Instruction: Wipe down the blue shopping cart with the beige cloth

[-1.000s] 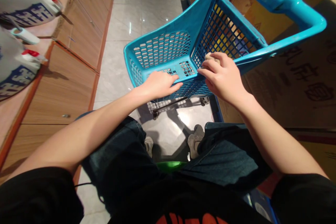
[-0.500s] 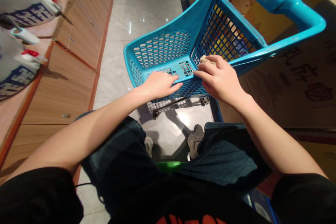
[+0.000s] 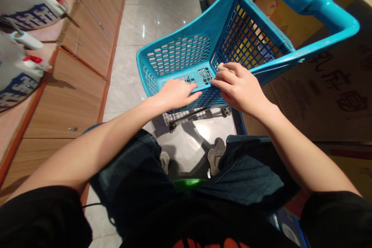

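Observation:
A blue plastic shopping cart (image 3: 222, 27) with lattice sides stands in front of me, its near rim under both hands. My left hand (image 3: 179, 93) grips that rim, fingers over the inside and thumb along the outside. Further right on the same rim, my right hand (image 3: 242, 88) is closed round a crumpled beige cloth (image 3: 223, 68). Only the cloth's upper part shows above the fingers, and my palm hides the rest. The cloth is against the rim, close to the cart's slatted rear panel (image 3: 255, 31).
Wooden cabinets (image 3: 72, 93) run along the left, with large white-and-blue jars (image 3: 29, 0) on top. Cardboard boxes (image 3: 328, 97) are stacked close on the right. Part of a green seat (image 3: 188, 183) shows between my legs. Grey floor tiles (image 3: 139, 19) lie beyond the cart.
My right hand has slid slightly left along the rim with the cloth. My left hand keeps its place on the cart.

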{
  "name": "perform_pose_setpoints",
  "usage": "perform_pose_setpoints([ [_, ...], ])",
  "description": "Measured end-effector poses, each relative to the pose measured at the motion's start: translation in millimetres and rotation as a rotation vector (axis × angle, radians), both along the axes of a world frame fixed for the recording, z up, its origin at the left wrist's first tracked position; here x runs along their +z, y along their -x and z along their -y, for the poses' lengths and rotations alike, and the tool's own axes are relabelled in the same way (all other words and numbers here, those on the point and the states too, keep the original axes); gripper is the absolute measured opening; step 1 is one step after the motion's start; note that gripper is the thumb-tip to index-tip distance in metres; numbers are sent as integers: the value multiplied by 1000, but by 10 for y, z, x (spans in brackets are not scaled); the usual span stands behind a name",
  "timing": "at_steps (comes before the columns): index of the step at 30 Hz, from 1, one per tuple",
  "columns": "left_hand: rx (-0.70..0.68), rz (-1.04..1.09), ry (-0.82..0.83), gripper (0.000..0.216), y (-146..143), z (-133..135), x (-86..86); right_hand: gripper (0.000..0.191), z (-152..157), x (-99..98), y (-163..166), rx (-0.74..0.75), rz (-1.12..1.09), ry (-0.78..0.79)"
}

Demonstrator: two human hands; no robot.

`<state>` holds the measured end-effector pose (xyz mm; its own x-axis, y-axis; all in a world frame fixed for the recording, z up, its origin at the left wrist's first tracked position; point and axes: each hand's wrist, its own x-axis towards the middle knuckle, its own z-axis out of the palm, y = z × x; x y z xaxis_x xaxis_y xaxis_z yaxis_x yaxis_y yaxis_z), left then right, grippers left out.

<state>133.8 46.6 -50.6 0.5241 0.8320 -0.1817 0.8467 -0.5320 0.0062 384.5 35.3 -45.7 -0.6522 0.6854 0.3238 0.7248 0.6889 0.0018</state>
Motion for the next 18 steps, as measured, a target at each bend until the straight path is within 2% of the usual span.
perform_pose_setpoints([
  [3,3,-6,4,61,2,1,5,48,-67,68,-129,41,-53,1],
  [6,0,-16,13,61,2,0,10,47,-120,90,-225,-53,-75,-26],
  [9,-2,-15,13,62,-3,1,16,38,-86,27,-144,-88,-21,-52],
  [13,-2,-6,4,61,-6,1,13,36,-26,-60,4,3,9,-79],
  [16,-5,-5,5,61,-3,0,7,42,-81,-33,-80,81,-55,-33],
  [18,-4,-9,7,60,-1,1,7,44,-143,8,-193,42,-104,-27],
])
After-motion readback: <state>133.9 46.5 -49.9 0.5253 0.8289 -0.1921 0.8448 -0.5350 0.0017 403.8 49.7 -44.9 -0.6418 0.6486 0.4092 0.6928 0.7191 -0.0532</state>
